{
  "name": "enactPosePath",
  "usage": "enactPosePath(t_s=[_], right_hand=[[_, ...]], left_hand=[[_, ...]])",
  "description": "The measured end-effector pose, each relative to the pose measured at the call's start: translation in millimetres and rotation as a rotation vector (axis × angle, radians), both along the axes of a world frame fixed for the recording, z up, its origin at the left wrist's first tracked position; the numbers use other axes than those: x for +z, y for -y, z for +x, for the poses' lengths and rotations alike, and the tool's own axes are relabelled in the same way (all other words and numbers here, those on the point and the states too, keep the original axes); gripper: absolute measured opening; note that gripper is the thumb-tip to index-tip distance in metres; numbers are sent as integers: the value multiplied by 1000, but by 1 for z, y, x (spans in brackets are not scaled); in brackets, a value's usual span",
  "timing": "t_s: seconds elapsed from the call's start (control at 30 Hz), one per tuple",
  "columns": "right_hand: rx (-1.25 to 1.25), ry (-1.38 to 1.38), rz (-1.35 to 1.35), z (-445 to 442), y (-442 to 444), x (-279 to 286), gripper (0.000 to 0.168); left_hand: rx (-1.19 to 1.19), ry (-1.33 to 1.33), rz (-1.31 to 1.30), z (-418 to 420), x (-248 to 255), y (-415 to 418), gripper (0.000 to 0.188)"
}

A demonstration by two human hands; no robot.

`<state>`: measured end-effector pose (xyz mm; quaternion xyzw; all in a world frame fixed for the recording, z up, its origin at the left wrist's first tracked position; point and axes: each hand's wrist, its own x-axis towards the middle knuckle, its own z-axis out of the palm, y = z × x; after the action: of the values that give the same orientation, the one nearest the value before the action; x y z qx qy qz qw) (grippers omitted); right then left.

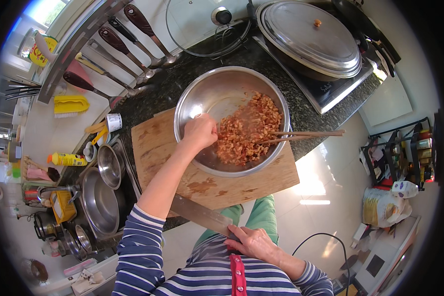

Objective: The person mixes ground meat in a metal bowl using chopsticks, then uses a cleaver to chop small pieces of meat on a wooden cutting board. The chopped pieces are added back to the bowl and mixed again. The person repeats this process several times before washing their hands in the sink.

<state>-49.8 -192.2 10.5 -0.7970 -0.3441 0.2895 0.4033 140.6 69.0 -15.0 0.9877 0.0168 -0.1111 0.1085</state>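
Observation:
A wide stainless steel bowl [196, 88] stands on a worn wooden cutting board [155, 148]. Chopped reddish-brown food [249, 129] fills its right half, and two wooden chopsticks [318, 134] lean in it across the right rim. My left hand [201, 131] is over the left part of the bowl, fingers curled in at the food's edge; whether they hold anything is hidden. Close to my body, my right hand [253, 242] grips the handle of a cleaver [201, 214]. Its broad blade points left along the board's near edge, passing behind my left forearm.
An induction cooker [329, 100] carries a large lidded pan [303, 33] at the back right. Ladles and spatulas [133, 55] hang along the wall at left. A sink with a steel basin [100, 199] lies to the left. The granite counter's edge [340, 114] runs along the right.

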Motion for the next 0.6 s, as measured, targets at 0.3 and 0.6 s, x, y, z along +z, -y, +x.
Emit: enactPosePath(t_s=[0.3,0.6], right_hand=[[-24,-17,-4,-1,2,1,39],[1,22,8,-3,-5,2,38]], left_hand=[[59,41,-725,-4,63,-8,19],[-82,-75,-93,-4,40,14,30]])
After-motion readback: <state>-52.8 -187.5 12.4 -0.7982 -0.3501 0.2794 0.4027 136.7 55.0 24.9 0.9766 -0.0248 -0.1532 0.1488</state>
